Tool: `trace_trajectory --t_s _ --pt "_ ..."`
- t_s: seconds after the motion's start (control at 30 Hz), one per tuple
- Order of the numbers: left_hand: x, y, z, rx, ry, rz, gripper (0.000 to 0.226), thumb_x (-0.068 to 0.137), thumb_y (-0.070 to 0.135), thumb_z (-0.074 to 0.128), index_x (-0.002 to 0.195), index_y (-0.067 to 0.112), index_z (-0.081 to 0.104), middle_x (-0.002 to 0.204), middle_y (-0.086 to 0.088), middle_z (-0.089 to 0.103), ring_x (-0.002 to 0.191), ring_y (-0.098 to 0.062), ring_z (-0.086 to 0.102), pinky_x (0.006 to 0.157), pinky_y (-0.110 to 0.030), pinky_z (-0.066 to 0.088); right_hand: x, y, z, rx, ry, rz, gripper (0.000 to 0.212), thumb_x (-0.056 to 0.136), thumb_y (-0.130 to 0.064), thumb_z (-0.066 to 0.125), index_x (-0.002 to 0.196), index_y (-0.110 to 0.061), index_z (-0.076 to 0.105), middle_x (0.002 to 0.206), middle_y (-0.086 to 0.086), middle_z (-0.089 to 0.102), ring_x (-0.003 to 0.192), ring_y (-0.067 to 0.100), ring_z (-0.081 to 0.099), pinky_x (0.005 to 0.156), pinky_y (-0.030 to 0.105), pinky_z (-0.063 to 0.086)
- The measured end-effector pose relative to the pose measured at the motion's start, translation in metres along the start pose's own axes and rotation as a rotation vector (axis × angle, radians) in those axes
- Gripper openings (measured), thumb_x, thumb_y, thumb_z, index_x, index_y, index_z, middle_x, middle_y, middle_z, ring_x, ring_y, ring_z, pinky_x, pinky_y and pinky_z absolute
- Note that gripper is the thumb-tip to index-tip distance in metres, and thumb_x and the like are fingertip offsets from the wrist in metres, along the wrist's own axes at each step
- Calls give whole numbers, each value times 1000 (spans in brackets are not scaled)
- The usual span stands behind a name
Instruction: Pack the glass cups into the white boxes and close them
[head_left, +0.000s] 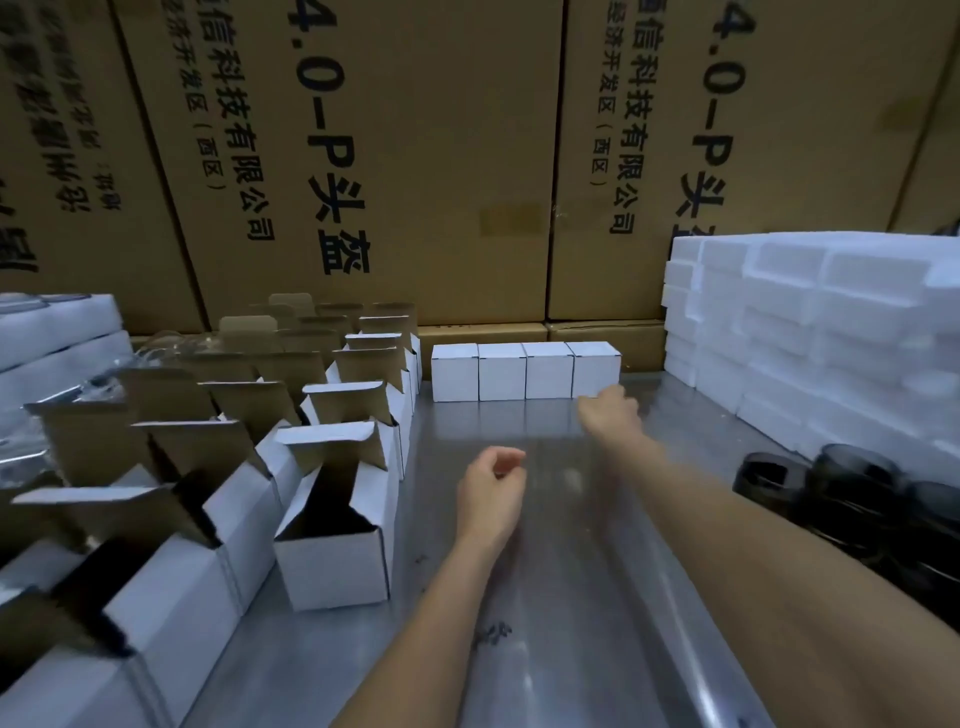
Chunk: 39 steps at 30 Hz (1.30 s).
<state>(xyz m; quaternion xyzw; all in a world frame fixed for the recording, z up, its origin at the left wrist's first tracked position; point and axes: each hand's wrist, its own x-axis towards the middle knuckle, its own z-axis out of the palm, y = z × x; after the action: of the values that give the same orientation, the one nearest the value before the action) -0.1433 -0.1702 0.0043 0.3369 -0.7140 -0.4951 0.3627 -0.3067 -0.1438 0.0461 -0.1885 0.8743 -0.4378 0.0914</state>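
Observation:
Several closed white boxes (525, 370) stand in a row at the back of the metal table (545, 597). My right hand (609, 412) is blurred, just in front of the rightmost closed box, fingers loosely curled, holding nothing that I can see. My left hand (493, 486) hovers over the middle of the table, fingers loosely curled and holding nothing. Several open white boxes (332, 519) with raised flaps stand in rows on the left. Glass cups (171, 345) show dimly behind those rows at the far left.
White foam pieces (810, 332) are stacked at the right, more foam (57, 332) at the far left. Black round lids (841, 499) lie at the right edge. Big brown cartons (415, 156) form a wall behind the table.

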Motion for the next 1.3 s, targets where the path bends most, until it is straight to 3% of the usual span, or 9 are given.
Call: trace_trajectory --t_s 0.1,0.17,0.3,0.47,0.67,0.77,0.93,1.1,1.3 --pt "-41 4 -11 26 -38 12 24 87 -1 51 98 11 68 97 -2 67 92 -16 61 84 -25 47 -59 3 -8 -5 -55 -56 29 89 -17 44 114 -9 56 129 22 54 118 37 52 94 36 43" --pt "-68 8 -18 25 -31 23 25 87 -1 50 93 16 67 93 1 66 90 -15 60 84 -27 47 -100 8 -10 26 -72 -62 16 87 -17 45 101 -18 53 124 21 59 114 35 55 91 34 44" --pt "-113 12 -29 -2 -60 62 28 86 -4 48 88 17 65 88 3 66 85 -11 59 77 -22 44 -173 24 -7 109 -29 -53 31 91 -19 47 120 -17 57 131 8 55 124 28 47 96 32 39" --pt "-147 11 -43 34 -55 101 26 83 -4 53 76 18 64 76 2 66 74 -13 59 69 -22 44 -239 47 -8 -1 33 -224 30 95 -18 41 122 -17 54 131 7 51 124 27 43 99 35 36" --pt "-156 3 -52 80 -115 188 30 80 -7 51 71 19 64 73 2 67 72 -15 60 73 -30 47 -250 62 -12 -137 75 -346 31 96 -21 39 123 -16 54 132 5 49 125 24 38 97 34 36" --pt "-154 3 -51 67 -119 208 36 82 -9 50 72 23 64 75 8 66 74 -9 60 71 -21 45 -241 62 -19 -294 146 -342 35 91 -22 44 124 -14 52 135 7 45 128 26 34 98 35 36" --pt "-149 0 -51 25 -98 172 37 86 -5 51 72 27 65 80 11 66 78 -3 60 67 -8 42 -197 50 -56 -632 175 -95 56 89 -39 50 136 -9 43 147 17 28 138 34 20 114 45 18" --pt "-148 0 -51 42 -88 163 36 86 -3 50 72 26 65 80 13 66 77 1 58 64 -4 40 -166 59 -94 -805 170 160 66 91 -42 44 147 -11 29 155 26 8 141 45 12 116 50 4" --pt "-148 1 -50 50 -86 165 35 86 -2 50 72 25 65 78 14 65 72 4 56 62 -4 40 -168 61 -99 -845 102 184 60 90 -39 45 142 -11 36 148 18 32 139 37 24 116 49 4"
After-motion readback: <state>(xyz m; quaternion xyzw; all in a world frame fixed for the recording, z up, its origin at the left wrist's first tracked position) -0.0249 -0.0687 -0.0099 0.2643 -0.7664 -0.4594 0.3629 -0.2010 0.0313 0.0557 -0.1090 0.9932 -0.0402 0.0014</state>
